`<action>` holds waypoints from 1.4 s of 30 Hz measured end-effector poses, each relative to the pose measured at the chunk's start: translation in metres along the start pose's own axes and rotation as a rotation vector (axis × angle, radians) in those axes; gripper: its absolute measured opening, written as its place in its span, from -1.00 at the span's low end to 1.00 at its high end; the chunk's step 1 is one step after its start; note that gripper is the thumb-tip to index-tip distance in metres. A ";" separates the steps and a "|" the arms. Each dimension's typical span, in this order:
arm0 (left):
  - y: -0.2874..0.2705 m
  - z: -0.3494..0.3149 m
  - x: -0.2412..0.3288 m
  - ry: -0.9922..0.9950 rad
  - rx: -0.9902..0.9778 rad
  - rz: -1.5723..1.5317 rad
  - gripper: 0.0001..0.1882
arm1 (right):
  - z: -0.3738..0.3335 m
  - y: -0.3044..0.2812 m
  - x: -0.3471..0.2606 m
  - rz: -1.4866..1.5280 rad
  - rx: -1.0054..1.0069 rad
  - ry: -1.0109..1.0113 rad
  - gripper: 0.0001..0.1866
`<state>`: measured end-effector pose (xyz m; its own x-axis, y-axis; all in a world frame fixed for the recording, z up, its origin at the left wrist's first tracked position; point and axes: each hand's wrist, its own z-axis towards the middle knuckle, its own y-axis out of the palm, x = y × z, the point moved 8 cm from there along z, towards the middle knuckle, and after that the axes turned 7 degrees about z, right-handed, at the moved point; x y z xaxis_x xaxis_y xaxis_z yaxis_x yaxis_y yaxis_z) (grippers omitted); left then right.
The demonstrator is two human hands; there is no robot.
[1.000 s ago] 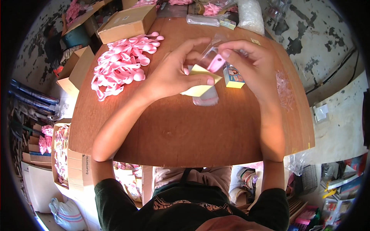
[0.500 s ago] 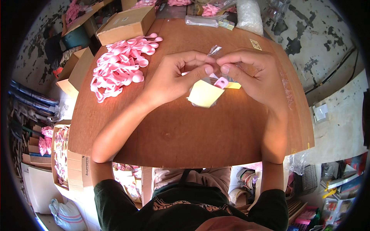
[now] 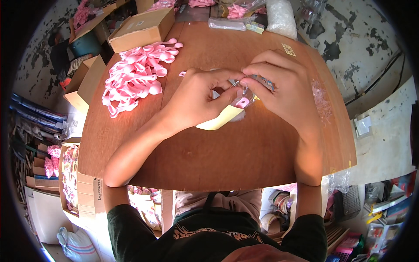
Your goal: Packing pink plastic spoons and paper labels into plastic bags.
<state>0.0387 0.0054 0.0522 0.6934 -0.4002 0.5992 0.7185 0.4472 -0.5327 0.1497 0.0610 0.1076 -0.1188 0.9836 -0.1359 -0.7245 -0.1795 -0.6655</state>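
Over the table's middle, my left hand [image 3: 203,94] is closed on a clear plastic bag [image 3: 247,92]. The fingers of my right hand [image 3: 279,81] are pinched at the bag's upper edge, close to my left fingertips. A yellow card [image 3: 216,121] hangs with the bag, below my left hand. Beside the card, the end of a pink plastic piece [image 3: 242,102] shows through the film; its shape is mostly hidden. A heap of pink plastic spoons [image 3: 135,76] lies to the left of my left hand, apart from it.
Behind the spoons stands a cardboard box [image 3: 142,28] on the wooden table [image 3: 196,161]. Clear bag packs [image 3: 227,24] and a bulging white bag [image 3: 280,19] lie along the far edge. Pink scraps [image 3: 321,102] sit at the right. At the far left is another person [image 3: 61,54].
My left hand has shifted right and slightly down. The bag and yellow card have tipped lower and to the left, and more film shows between my fingers. The spoon heap is unchanged.
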 end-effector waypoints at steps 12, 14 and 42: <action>0.000 0.001 0.005 0.083 -0.187 0.036 -0.73 | -0.002 0.005 0.007 0.238 -0.157 0.083 -0.96; -0.003 0.001 0.007 0.060 -0.204 0.009 -0.74 | 0.000 0.001 0.008 0.341 -0.102 0.085 -0.94; 0.002 0.003 -0.034 -0.208 -0.034 -0.513 -0.85 | -0.091 -0.011 0.112 0.467 -0.021 0.711 -0.79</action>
<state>0.0160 0.0225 0.0328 0.2312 -0.3920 0.8904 0.9650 0.2089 -0.1586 0.2057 0.1714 0.0328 0.0576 0.5638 -0.8239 -0.6935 -0.5710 -0.4392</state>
